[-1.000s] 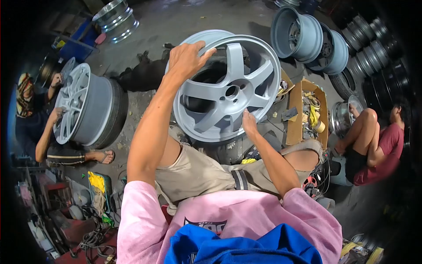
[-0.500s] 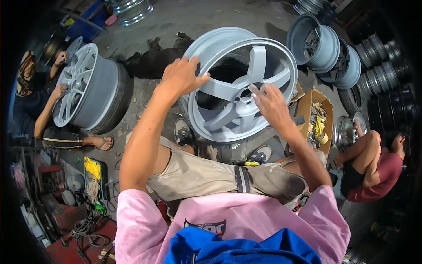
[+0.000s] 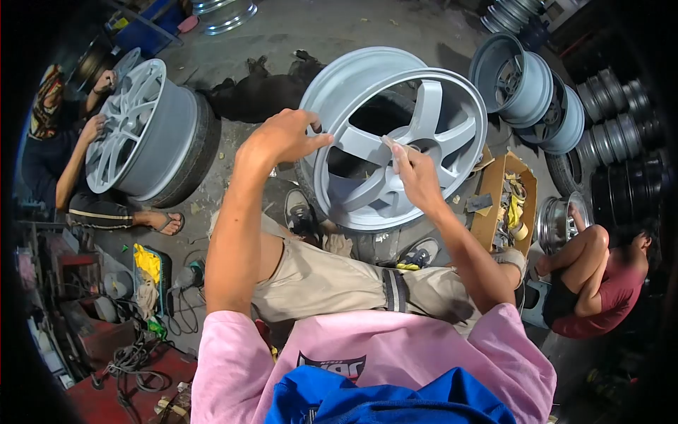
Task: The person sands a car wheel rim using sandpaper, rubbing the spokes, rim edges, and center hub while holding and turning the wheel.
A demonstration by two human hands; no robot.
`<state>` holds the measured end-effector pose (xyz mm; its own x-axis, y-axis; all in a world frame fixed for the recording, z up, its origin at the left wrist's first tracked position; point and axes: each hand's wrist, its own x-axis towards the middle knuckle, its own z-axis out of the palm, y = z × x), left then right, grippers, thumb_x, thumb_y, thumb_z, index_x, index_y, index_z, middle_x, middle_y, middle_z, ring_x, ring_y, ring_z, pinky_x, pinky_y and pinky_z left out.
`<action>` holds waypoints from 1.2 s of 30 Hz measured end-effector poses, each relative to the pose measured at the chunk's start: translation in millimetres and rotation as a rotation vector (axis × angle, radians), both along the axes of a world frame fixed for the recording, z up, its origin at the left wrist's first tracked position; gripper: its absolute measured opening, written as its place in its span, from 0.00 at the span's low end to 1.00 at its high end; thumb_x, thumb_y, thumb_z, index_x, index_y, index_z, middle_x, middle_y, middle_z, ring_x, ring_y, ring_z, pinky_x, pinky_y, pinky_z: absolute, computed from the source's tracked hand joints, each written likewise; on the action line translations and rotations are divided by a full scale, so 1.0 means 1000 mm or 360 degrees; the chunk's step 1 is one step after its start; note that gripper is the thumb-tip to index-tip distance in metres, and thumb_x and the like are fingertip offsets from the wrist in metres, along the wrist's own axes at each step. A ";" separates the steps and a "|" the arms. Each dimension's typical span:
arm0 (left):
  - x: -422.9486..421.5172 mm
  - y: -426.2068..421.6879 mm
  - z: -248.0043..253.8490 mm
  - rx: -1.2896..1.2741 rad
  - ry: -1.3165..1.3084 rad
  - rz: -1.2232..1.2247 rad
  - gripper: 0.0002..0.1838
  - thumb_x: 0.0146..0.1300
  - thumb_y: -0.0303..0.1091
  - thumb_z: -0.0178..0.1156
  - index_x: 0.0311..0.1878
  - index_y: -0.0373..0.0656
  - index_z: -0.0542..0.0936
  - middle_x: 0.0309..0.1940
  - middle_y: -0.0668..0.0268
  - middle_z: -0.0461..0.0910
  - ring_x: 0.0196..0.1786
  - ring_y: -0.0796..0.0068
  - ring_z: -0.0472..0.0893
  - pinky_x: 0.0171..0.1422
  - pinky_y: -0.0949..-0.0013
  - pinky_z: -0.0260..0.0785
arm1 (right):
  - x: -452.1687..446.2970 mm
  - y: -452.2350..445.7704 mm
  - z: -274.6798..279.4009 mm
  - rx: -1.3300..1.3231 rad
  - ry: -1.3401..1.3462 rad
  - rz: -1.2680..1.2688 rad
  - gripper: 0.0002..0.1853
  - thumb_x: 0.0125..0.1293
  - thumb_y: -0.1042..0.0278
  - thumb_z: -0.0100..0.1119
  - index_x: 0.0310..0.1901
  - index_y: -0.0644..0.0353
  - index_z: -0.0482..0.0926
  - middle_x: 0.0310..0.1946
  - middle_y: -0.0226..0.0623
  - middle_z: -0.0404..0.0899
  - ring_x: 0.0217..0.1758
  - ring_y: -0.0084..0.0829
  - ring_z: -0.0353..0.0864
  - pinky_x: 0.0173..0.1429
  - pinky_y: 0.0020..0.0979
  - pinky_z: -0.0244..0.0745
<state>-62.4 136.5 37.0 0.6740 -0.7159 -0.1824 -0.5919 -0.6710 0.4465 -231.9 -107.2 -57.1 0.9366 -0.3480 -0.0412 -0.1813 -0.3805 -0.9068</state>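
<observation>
Wheel (image 3: 424,120): upper centre.
Right hand (image 3: 417,174): shifted left across hub (image 3: 387,175) toward one spoke (image 3: 361,143), fingers bunched, anything pinched unclear.
Left hand (image 3: 280,140): fingers bent, thumb apart, at rim (image 3: 319,166).

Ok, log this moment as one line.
wheel: spoked face toward wearer | left hand: at its left edge, contact unclear | right hand: holding small thin piece before it

The right grip (image 3: 417,175) partly hides the hub of the alloy wheel (image 3: 427,109); the pale tip (image 3: 388,142) there is too small to tell, scrap or finger. Beyond the left grip (image 3: 279,139), the top edge cuts off a chrome rim (image 3: 224,14). Well right of the right grip, blur covers a seated person's chest (image 3: 627,263).
</observation>
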 end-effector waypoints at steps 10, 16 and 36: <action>-0.008 -0.014 0.004 0.0015 0.0083 0.0093 0.29 0.67 0.56 0.72 0.56 0.38 0.88 0.47 0.44 0.89 0.52 0.46 0.89 0.61 0.50 0.79 | 0.045 -0.091 0.082 -0.2515 -0.0600 0.0707 0.22 0.73 0.64 0.61 0.66 0.58 0.82 0.46 0.32 0.82 0.53 0.30 0.79 0.52 0.36 0.73; 0.001 -0.006 -0.002 -0.0052 0.0045 0.0015 0.29 0.70 0.55 0.69 0.54 0.34 0.87 0.40 0.42 0.89 0.45 0.43 0.90 0.54 0.51 0.81 | 0.011 -0.044 0.018 -0.2004 -0.0247 0.0542 0.19 0.73 0.63 0.63 0.60 0.64 0.84 0.36 0.41 0.86 0.32 0.38 0.88 0.38 0.39 0.80; -0.012 0.009 -0.003 -0.0123 -0.0031 0.0024 0.24 0.70 0.53 0.69 0.49 0.36 0.88 0.35 0.46 0.89 0.41 0.45 0.90 0.50 0.51 0.80 | 0.048 -0.059 0.026 -0.0596 0.0122 0.0569 0.20 0.80 0.56 0.58 0.52 0.66 0.90 0.20 0.32 0.77 0.24 0.26 0.78 0.32 0.35 0.73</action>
<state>-74.0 145.0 34.3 0.6879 -0.7169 -0.1136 -0.5910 -0.6440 0.4859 -184.1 -166.0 -31.1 0.9988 -0.0114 -0.0485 -0.0416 -0.7264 -0.6860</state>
